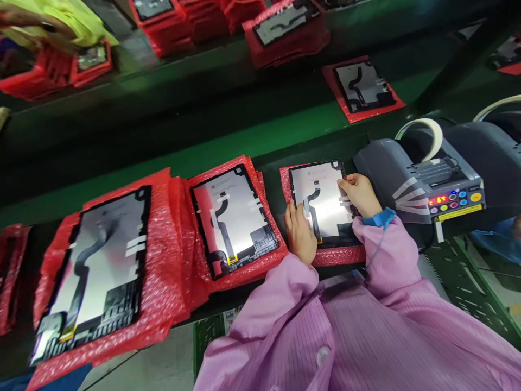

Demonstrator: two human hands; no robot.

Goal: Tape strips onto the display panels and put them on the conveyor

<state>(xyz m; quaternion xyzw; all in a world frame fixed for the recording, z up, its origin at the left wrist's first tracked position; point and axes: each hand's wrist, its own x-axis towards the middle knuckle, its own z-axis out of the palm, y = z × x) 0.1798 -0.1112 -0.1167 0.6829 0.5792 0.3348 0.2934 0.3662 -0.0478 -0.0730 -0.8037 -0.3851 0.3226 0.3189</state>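
Observation:
A tablet display panel [325, 201], silvery with a black frame and a dark ribbon cable [312, 209], lies face-down on a red bubble-wrap bag [342, 256] before me. My left hand [302, 233] rests along its left edge, fingers stretched and lying on the rim beside the cable. At the upper right edge, my right hand [361, 194] has thumb and forefinger closed together against the panel; whatever is between them is too small to make out. White tape strips [345, 200] sit just below those fingertips. A blue wrist strap [379, 218] circles my right wrist.
Left of me, more display panels [240, 209] lie on stacked red bags [163, 260]. A grey tape dispenser [419, 179] with a lit display stands at the right. Across the green conveyor [260, 133] rests another panel [362, 84]. A co-worker's arm [77, 21] shows at upper left.

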